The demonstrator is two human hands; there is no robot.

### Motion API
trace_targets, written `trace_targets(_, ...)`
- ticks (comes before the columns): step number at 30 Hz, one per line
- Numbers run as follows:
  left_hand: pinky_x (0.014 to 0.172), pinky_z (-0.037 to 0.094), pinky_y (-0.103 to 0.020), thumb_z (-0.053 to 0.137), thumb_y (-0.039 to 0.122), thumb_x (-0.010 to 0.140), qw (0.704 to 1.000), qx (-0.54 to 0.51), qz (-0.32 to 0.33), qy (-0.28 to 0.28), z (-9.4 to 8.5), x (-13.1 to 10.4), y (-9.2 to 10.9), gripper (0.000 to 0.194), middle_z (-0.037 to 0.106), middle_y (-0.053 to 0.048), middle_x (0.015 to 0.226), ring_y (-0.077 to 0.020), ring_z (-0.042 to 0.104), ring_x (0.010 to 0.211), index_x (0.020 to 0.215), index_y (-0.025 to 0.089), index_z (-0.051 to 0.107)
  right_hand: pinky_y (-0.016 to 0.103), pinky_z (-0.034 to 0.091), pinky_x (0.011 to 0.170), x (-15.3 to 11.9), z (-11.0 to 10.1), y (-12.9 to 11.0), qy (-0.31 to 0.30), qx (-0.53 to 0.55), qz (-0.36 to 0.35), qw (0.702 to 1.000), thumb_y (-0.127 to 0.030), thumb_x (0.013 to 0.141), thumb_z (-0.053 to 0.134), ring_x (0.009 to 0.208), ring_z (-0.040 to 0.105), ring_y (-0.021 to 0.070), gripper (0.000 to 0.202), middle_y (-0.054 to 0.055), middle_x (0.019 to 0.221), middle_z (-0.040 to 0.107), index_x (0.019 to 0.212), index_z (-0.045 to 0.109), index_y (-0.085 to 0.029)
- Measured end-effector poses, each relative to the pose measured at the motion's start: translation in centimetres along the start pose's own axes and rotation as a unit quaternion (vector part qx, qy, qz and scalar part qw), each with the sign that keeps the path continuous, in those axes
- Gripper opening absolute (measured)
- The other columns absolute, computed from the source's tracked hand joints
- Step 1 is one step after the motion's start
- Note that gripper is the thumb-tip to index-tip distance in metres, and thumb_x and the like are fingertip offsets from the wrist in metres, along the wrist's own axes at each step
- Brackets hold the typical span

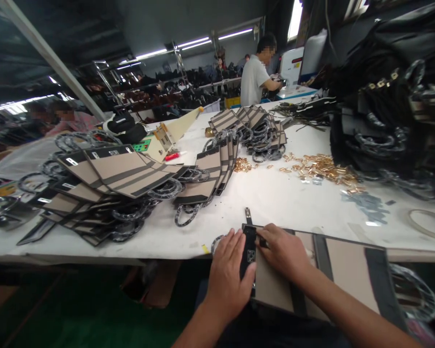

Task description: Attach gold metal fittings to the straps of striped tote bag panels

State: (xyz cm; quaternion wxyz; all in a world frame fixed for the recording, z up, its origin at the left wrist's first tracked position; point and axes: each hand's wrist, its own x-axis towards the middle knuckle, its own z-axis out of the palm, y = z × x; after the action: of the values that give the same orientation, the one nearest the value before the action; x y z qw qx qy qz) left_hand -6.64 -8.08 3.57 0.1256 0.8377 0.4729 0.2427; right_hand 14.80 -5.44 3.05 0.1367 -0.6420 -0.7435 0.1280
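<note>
A beige bag panel with black bands point(350, 266) lies at the table's front edge, partly overhanging it. My left hand point(226, 275) rests flat along the black end strip of this panel, fingers stretched out and thumb apart. On the strip, a small metal plate point(251, 255) shows between my hands. My right hand point(284, 251) presses on the panel beside the strip, its fingers bent together around something small and dark that I cannot make out. Just past the panel's far corner sticks out a short black tab with a metal fitting point(248, 215).
Stacks of similar panels with plastic-wrapped handles point(119, 169) cover the left and middle. Gold metal pieces point(321, 169) lie scattered at the right, near grey slips point(368, 208) and a tape roll point(429, 223). Black bags point(377, 121) pile up far right. Another person point(253, 79) works behind.
</note>
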Motion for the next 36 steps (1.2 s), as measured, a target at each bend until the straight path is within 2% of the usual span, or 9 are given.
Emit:
trace_targets(3,0.131,0.030,-0.055,0.060,0.028,0.096,0.995,0.020,0.020,-0.098,0.7,2.7,-1.1,0.062,0.050,-0.012,0.163,-0.0312,0.040,0.156,0.156,0.018,0.050,0.032,0.051,0.074,-0.3,-0.1,-0.3,0.003,-0.002,-0.019,1.000,-0.022,0.098,0.059,0.115,0.067,0.0267,0.032,0.008,0.123,0.069,0.128,0.069,-0.027)
trace_targets(7,0.132,0.025,-0.053,0.060,0.032,0.097,0.991,0.036,0.016,-0.127,1.1,3.8,-2.1,0.063,0.044,-0.010,0.167,-0.0290,0.039,0.157,0.158,0.019,0.049,0.033,0.051,0.074,0.0,-0.4,-0.6,-0.016,-0.001,-0.027,1.000,-0.023,0.098,0.058,0.111,0.066,0.0273,0.029,0.009,0.118,0.067,0.124,0.068,-0.025)
trace_targets(12,0.132,0.026,-0.052,0.065,0.032,0.094,0.989,0.014,0.001,-0.145,0.6,4.5,-2.3,0.064,0.048,-0.010,0.165,-0.0279,0.044,0.153,0.155,0.020,0.052,0.034,0.052,0.079,0.6,-0.7,-0.7,-0.029,0.007,-0.018,0.999,-0.024,0.098,0.056,0.108,0.066,0.0273,0.031,0.010,0.118,0.066,0.127,0.067,-0.023)
trace_targets(16,0.128,0.034,-0.055,0.070,0.028,0.086,0.991,-0.006,-0.021,-0.135,0.8,5.1,-3.2,0.068,0.056,-0.011,0.159,-0.0309,0.051,0.147,0.152,0.022,0.057,0.034,0.052,0.081,0.7,-0.9,-0.8,-0.042,0.016,-0.009,0.999,-0.023,0.094,0.059,0.109,0.066,0.0275,0.036,0.010,0.121,0.066,0.129,0.067,-0.025)
trace_targets(21,0.121,0.045,-0.056,0.074,0.024,0.077,0.994,0.000,-0.020,-0.108,2.1,5.6,-5.5,0.069,0.063,-0.009,0.152,-0.0351,0.057,0.140,0.146,0.025,0.066,0.038,0.055,0.089,1.4,-0.9,-1.1,-0.046,0.030,-0.009,0.998,-0.020,0.083,0.063,0.113,0.066,0.0303,0.046,0.010,0.123,0.067,0.129,0.066,-0.021)
trace_targets(23,0.117,0.049,-0.056,0.075,0.025,0.077,0.995,0.012,0.005,-0.095,2.7,5.6,-6.6,0.068,0.065,-0.009,0.150,-0.0353,0.060,0.137,0.145,0.026,0.066,0.039,0.056,0.090,1.7,-0.9,-1.3,-0.054,0.032,-0.005,0.998,-0.021,0.082,0.064,0.112,0.067,0.0312,0.044,0.011,0.122,0.068,0.126,0.067,-0.020)
trace_targets(28,0.107,0.059,-0.050,0.079,0.033,0.082,0.990,0.053,0.124,-0.030,3.7,5.4,-8.8,0.068,0.067,-0.008,0.147,-0.0331,0.067,0.129,0.148,0.028,0.062,0.045,0.059,0.097,2.3,-0.7,-1.7,-0.083,0.021,-0.018,0.996,-0.025,0.085,0.069,0.115,0.067,0.0350,0.047,0.015,0.127,0.068,0.130,0.066,-0.014)
trace_targets(32,0.102,0.062,-0.044,0.081,0.042,0.084,0.980,0.078,0.183,-0.006,3.4,5.6,-8.8,0.073,0.068,-0.007,0.145,-0.0314,0.069,0.126,0.152,0.030,0.055,0.047,0.061,0.096,2.7,-0.6,-2.0,-0.101,-0.009,-0.030,0.994,-0.030,0.087,0.073,0.114,0.068,0.0372,0.048,0.019,0.127,0.068,0.130,0.067,-0.010)
trace_targets(36,0.101,0.062,-0.043,0.078,0.042,0.086,0.974,0.108,0.199,-0.011,2.8,5.9,-8.2,0.072,0.069,-0.007,0.143,-0.0306,0.069,0.124,0.153,0.030,0.053,0.049,0.062,0.094,3.0,-0.9,-2.5,-0.102,-0.040,-0.041,0.993,-0.032,0.090,0.075,0.113,0.069,0.0384,0.051,0.021,0.127,0.068,0.134,0.066,-0.008)
